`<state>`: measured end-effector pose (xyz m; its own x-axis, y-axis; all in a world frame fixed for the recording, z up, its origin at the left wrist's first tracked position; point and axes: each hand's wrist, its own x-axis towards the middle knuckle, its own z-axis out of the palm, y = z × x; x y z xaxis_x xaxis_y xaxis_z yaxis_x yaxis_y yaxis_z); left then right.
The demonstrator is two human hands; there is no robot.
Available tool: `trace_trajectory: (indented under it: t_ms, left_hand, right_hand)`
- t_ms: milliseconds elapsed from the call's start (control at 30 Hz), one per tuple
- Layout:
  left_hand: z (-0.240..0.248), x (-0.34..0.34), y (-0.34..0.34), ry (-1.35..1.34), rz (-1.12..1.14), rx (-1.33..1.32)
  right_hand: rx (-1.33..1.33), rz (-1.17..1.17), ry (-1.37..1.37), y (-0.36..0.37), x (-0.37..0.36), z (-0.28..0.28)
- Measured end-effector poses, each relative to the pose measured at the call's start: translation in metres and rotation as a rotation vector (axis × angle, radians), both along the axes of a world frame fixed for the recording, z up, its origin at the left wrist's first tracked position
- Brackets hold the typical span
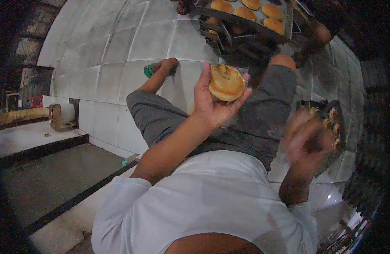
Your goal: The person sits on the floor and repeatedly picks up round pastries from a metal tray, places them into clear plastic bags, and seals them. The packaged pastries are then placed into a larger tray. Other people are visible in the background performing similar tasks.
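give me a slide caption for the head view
Left hand holding a round golden bun, right hand blurred near small pastries, tray of buns ahead.

Round bun (226,84), golden yellow with a browner rim and dark mottling near its far edge, held tilted in the upturned left hand (211,109), one broad face toward the viewer, between that hand's thumb (202,80) and its fingertips (248,92).
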<state>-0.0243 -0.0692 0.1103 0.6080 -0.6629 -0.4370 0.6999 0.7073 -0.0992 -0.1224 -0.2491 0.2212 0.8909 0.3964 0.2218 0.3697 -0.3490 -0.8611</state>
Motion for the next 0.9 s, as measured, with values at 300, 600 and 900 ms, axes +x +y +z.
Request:
trace_trajectory:
  t_ms: [300,600,900]
  left_hand:
    - [-0.025,-0.035,-0.023,-0.596,-0.361,0.654]
    - [-0.038,0.030,-0.068,-0.965,-0.506,1.054]
    - [-0.012,0.025,-0.060,-0.798,-0.382,0.969]
  right_hand:
    - [0.264,-0.657,0.460,-0.071,-0.040,-0.077]
    - [0.245,-0.716,0.527,-0.113,0.001,-0.133]
    - [0.685,-0.973,0.519,-0.101,-0.012,-0.143]
